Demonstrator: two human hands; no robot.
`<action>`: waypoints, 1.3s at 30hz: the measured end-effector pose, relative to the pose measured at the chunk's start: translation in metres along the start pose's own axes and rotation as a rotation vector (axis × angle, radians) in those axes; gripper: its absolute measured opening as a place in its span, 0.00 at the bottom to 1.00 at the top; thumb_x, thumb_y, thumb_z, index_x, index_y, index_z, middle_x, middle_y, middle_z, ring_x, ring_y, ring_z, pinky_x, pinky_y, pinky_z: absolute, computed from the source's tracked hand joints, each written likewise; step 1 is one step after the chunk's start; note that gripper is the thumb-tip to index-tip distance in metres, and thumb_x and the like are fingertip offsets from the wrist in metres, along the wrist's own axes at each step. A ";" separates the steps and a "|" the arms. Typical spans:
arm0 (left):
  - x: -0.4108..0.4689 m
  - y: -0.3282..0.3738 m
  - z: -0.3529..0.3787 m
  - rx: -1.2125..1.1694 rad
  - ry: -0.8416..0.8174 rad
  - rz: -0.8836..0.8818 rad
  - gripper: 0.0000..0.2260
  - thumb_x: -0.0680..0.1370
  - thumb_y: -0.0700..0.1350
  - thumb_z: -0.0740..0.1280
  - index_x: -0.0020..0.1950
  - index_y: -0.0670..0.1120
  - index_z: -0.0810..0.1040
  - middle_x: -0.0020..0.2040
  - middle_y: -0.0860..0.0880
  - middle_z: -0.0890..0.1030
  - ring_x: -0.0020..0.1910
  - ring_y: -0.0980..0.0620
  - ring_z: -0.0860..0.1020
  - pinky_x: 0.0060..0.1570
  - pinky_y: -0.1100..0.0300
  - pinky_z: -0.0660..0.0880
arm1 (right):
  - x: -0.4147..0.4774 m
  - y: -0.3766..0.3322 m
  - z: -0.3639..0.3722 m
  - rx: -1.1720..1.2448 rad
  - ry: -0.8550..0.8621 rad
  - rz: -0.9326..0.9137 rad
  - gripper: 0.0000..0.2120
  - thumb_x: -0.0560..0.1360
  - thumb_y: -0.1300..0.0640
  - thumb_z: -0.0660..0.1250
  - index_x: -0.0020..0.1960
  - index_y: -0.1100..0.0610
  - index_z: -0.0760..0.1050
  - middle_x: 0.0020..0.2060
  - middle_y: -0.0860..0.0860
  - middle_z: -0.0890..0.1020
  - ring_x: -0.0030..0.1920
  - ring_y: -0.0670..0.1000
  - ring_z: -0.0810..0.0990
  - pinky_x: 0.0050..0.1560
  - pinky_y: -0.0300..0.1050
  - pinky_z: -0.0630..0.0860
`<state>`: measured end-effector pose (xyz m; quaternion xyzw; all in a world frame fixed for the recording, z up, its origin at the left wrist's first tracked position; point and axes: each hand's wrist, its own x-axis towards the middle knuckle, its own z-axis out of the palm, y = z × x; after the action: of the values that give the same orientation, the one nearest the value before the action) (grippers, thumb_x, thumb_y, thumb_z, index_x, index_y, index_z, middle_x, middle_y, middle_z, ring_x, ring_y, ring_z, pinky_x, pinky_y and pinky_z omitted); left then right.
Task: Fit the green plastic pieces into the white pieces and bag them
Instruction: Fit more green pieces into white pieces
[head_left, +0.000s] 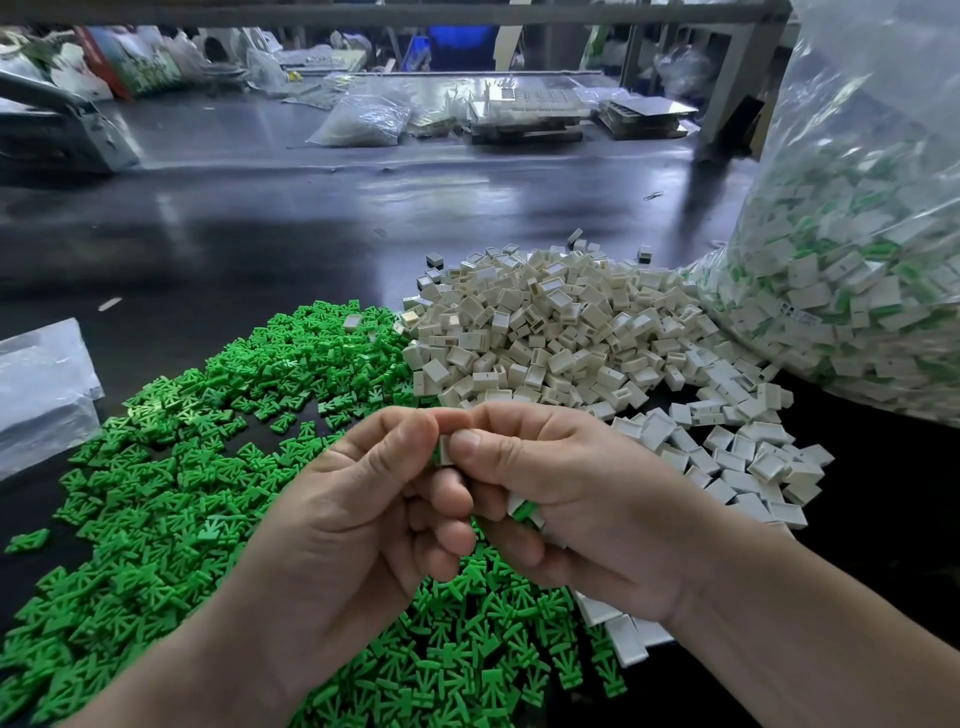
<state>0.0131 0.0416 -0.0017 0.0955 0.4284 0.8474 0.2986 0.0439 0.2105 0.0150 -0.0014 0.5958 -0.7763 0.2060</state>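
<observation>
A wide heap of green plastic pieces (171, 467) covers the dark table at the left and front. Beyond it lies a pile of white box-shaped pieces (561, 332). My left hand (358, 519) and my right hand (566, 499) meet above the green heap, their fingertips pinching one white piece (444, 451) between them. Curled in my right palm are more fitted pieces (524, 509), white with green showing. A large clear bag (862, 270) of fitted white-and-green pieces stands at the right.
A folded clear plastic bag (41, 395) lies at the left edge. Far across the dark table (260, 218) are more plastic bags (363, 122), stacked trays (530, 114) and clutter. A grey post (727, 88) rises at the back right.
</observation>
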 end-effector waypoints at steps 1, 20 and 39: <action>0.000 -0.001 0.000 0.008 0.006 0.022 0.21 0.59 0.51 0.84 0.47 0.45 0.84 0.28 0.45 0.79 0.23 0.51 0.78 0.20 0.64 0.74 | 0.000 0.001 0.001 0.003 0.003 -0.012 0.10 0.81 0.55 0.65 0.54 0.63 0.75 0.30 0.48 0.75 0.22 0.45 0.68 0.20 0.32 0.60; -0.001 -0.001 0.004 0.174 -0.103 0.114 0.14 0.67 0.58 0.77 0.45 0.52 0.82 0.31 0.53 0.79 0.27 0.57 0.78 0.26 0.65 0.75 | 0.002 0.004 0.007 -0.015 0.018 -0.095 0.07 0.81 0.52 0.67 0.45 0.51 0.80 0.31 0.49 0.75 0.23 0.45 0.68 0.20 0.33 0.61; 0.002 0.000 -0.011 0.989 0.311 0.425 0.07 0.78 0.53 0.66 0.54 0.57 0.80 0.44 0.52 0.84 0.38 0.54 0.83 0.31 0.64 0.78 | 0.006 -0.016 -0.020 0.580 -0.041 -0.250 0.03 0.71 0.59 0.65 0.43 0.55 0.71 0.34 0.51 0.78 0.24 0.45 0.74 0.17 0.34 0.67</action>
<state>0.0067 0.0359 -0.0085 0.1823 0.7853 0.5911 -0.0261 0.0288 0.2309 0.0222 -0.0311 0.3404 -0.9330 0.1128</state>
